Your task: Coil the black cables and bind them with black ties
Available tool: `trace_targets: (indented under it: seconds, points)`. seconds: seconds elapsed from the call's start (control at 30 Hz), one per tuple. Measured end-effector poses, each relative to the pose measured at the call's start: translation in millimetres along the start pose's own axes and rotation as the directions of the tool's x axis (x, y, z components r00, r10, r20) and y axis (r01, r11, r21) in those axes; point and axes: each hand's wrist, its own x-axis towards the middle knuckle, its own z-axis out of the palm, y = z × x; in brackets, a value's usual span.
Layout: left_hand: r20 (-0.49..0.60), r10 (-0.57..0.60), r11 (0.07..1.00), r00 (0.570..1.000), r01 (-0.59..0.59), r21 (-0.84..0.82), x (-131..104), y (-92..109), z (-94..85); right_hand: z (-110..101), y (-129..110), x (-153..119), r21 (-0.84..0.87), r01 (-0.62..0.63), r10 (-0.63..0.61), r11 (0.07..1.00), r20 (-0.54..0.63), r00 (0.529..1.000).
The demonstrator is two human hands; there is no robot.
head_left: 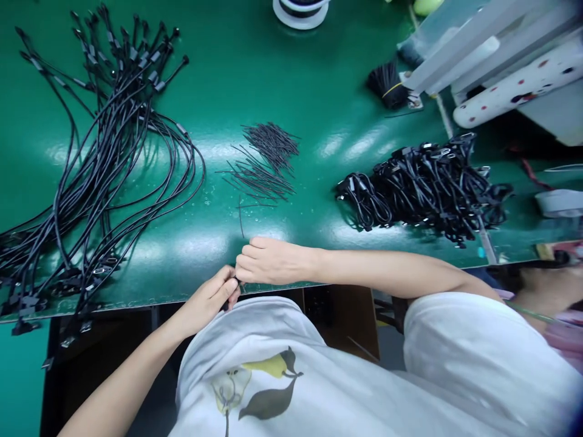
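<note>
Over the table's front edge my two hands meet, close to my body. My left hand (219, 292) is closed, thumb and fingers pinched on a black cable (225, 306), of which only small dark bits show. My right hand (266, 261) is a closed fist, back upward, touching the left fingertips; what its fingers grip is hidden. Just beyond the right hand lie two loose black wire ties (241, 220). Farther out are piles of short black wire ties (271, 145), in two loose heaps.
Long black cables (122, 139) with connectors spread across the left side, some ends hanging over the edge. Coiled black cables (428, 185) are heaped at right. Behind them lies a banded black tie bundle (387, 85). A white spool (300, 17) stands at the back. Another person's arm (546, 288) shows far right.
</note>
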Motion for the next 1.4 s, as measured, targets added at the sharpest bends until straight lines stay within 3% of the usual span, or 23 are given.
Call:
trace_targets:
  seconds: [0.13,0.3,0.37,0.47,0.5,0.53,0.6,0.63,0.67,0.7,0.73,0.83,0.9,1.0,1.03,1.1,1.2,1.27,1.33,1.4]
  points:
    - [0.018,-0.005,0.966,1.000,0.000,0.257,9.9,14.3,-2.8,-0.1,5.7,-3.5,0.012,0.019,-0.019,1.000,0.012,1.000]
    - [-0.172,0.073,0.852,0.982,0.028,0.522,18.0,21.3,8.8,12.2,4.1,-8.1,0.107,-0.067,0.051,0.992,0.147,0.988]
    - [-0.223,0.110,0.863,0.969,0.019,0.506,19.9,19.6,12.9,8.4,10.9,-10.6,0.212,-0.100,0.057,0.972,0.196,0.979]
    - [-0.292,0.093,0.957,0.952,-0.004,0.291,21.2,15.5,8.9,-7.2,44.5,-23.0,0.348,-0.206,0.162,0.915,0.152,0.975]
    - [-0.334,0.083,0.984,0.939,-0.024,0.175,21.6,14.6,5.3,-11.8,62.3,-30.6,0.344,-0.311,0.283,0.886,0.132,0.950]
    - [-0.383,0.071,0.997,0.921,-0.058,0.046,22.2,14.2,1.6,-14.3,82.4,-39.7,0.308,-0.454,0.438,0.836,0.123,0.891]
    - [-0.469,0.037,0.967,0.883,-0.150,-0.206,23.5,15.3,-4.4,-11.3,124.3,-59.7,0.124,-0.772,0.763,0.624,0.119,0.636]
    - [-0.492,0.018,0.933,0.870,-0.192,-0.305,24.0,16.8,-5.8,-6.0,143.6,-69.0,0.017,-0.862,0.854,0.506,0.127,0.504]
    - [-0.502,-0.004,0.899,0.865,-0.218,-0.381,24.2,18.7,-6.1,0.9,160.1,-76.8,-0.069,-0.900,0.896,0.430,0.155,0.416]
    - [-0.504,-0.022,0.871,0.863,-0.230,-0.433,23.7,20.9,-5.5,8.5,173.4,-82.8,-0.132,-0.911,0.912,0.392,0.184,0.366]
    - [-0.509,-0.038,0.852,0.860,-0.238,-0.465,22.8,22.9,-4.4,15.6,183.0,-86.8,-0.175,-0.907,0.915,0.382,0.213,0.344]
    - [-0.554,-0.065,0.824,0.830,-0.268,-0.499,16.9,26.4,-1.6,24.7,192.5,-90.6,-0.251,-0.873,0.899,0.419,0.251,0.359]
    - [-0.584,-0.063,0.811,0.809,-0.300,-0.503,12.3,26.4,-1.5,17.6,186.8,-90.8,-0.296,-0.868,0.910,0.400,0.239,0.338]
    - [-0.586,-0.040,0.792,0.809,-0.331,-0.512,8.2,26.7,-0.4,-2.1,161.5,-86.8,-0.293,-0.911,0.956,0.291,0.133,0.263]
    - [-0.573,-0.032,0.789,0.819,-0.331,-0.518,8.3,27.6,1.1,-7.4,147.3,-82.3,-0.251,-0.928,0.961,0.275,0.085,0.262]
    - [-0.527,-0.018,0.786,0.850,-0.314,-0.533,10.9,30.5,5.7,-12.1,109.7,-66.4,-0.076,-0.936,0.939,0.344,0.034,0.342]
    - [-0.440,0.024,0.786,0.898,-0.289,-0.547,19.8,32.8,12.0,-6.6,40.7,-30.5,0.323,-0.777,0.794,0.540,0.110,0.598]
    - [-0.441,0.064,0.800,0.895,-0.310,-0.514,25.8,29.4,12.7,-1.5,0.9,-7.2,0.455,-0.650,0.675,0.609,0.132,0.726]
    - [-0.494,0.100,0.829,0.864,-0.347,-0.439,28.5,22.5,10.6,1.1,-23.1,10.4,0.370,-0.590,0.613,0.717,0.066,0.787]
    - [-0.548,0.135,0.868,0.825,-0.366,-0.336,26.8,14.7,7.8,0.8,-29.5,22.3,0.158,-0.526,0.540,0.836,-0.062,0.839]
